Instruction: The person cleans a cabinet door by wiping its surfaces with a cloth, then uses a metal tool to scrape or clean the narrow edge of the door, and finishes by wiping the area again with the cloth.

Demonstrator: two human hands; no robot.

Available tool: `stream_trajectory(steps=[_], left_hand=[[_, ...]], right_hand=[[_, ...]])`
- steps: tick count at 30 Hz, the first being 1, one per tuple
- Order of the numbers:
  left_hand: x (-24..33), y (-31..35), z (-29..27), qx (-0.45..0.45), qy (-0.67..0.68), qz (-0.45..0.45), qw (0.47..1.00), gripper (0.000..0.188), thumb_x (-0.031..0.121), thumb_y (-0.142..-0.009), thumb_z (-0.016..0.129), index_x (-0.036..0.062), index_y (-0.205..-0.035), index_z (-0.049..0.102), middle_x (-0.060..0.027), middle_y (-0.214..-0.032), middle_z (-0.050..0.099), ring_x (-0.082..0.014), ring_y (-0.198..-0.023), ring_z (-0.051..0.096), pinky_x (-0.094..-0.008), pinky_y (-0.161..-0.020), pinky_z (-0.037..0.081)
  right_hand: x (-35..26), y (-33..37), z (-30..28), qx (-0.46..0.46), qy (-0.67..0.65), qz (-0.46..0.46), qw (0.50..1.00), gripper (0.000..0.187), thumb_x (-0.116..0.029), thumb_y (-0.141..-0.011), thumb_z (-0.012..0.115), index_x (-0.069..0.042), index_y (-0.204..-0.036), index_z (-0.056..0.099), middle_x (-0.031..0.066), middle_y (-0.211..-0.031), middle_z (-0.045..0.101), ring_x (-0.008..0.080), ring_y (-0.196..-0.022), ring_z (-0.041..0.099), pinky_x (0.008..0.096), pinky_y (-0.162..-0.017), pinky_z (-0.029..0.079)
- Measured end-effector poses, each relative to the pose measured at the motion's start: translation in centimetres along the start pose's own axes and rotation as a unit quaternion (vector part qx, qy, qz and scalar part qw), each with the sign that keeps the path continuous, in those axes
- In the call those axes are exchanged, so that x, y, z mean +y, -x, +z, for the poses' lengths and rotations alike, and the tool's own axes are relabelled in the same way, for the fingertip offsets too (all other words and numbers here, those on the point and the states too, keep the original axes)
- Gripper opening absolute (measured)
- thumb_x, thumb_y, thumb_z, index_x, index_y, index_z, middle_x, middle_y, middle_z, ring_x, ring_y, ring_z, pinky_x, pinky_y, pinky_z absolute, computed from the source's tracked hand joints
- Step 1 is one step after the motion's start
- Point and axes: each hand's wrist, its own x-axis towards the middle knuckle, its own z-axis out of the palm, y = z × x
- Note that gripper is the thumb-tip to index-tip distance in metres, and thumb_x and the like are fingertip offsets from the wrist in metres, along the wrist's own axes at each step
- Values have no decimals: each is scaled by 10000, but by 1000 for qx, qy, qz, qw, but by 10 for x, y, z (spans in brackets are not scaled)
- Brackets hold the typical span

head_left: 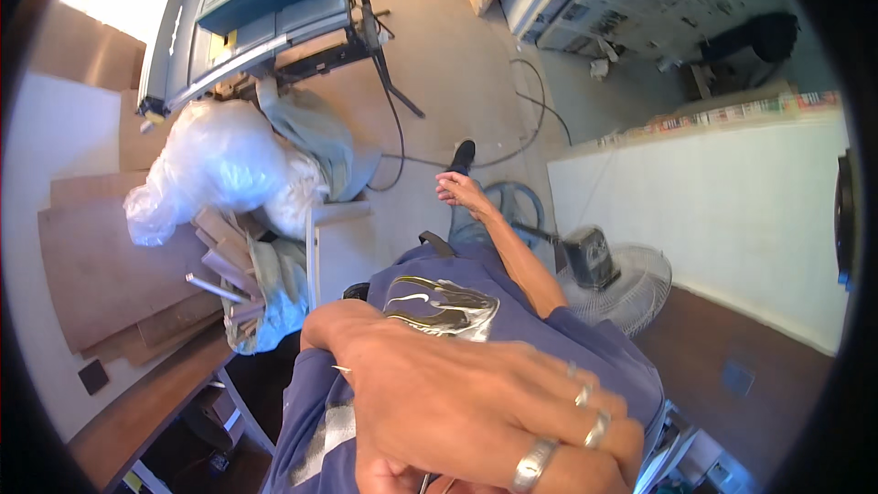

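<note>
My left hand [485, 393] fills the lower middle, very close, with its back showing. Silver rings circle several of its fingers, which lie side by side and bend downward. Their tips are hidden, and a thin dark sliver shows beneath the hand, too little to name. Further ahead, my right hand [460, 193] hangs over my leg with loosely bent fingers, and no object shows in it. Below that hand lies the round base of a pedestal fan [615, 285]. My dark blue shirt [549, 348] has a shiny print on the chest.
A table saw [256, 23] stands at the upper left. Beside it are a stuffed clear plastic bag [224, 151] and wood offcuts [224, 261]. A cable [540, 123] runs across the floor past my black shoe [464, 155]. A white panel [704, 210] stands at right.
</note>
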Motion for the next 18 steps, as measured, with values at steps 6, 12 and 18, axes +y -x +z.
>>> stream_trajectory(steps=[6, 12, 18], left_hand=[[-39, -134, -162, -107, 29, -154, 982, 829, 676, -907, 607, -117, -1146, 651, -266, -1072, 656, -361, -899, 679, -408, -726, 559], [-59, -220, -294, -29, -6, -192, 981, 711, 580, -928, 650, -90, -1164, 637, -242, -1036, 655, -346, -912, 673, -405, -803, 540], [-50, -255, -458, -11, -75, -246, 966, 905, 642, -895, 657, -103, -1374, 475, -239, -1229, 598, -334, -1150, 595, -428, -974, 478]], right_hand=[[-152, -86, -121, 26, 54, -39, 997, 381, -342, -1017, 577, -104, -1312, 616, 41, -1107, 678, 124, -954, 647, 290, -824, 528], [-278, -145, -243, 112, -7, -85, 990, 369, -341, -1022, 593, -101, -1301, 619, 35, -1078, 683, 116, -926, 642, 288, -812, 535], [-349, -252, -275, 54, -32, -42, 997, 360, -303, -1028, 596, -98, -1324, 599, 52, -1080, 690, 131, -923, 655, 290, -795, 544]])
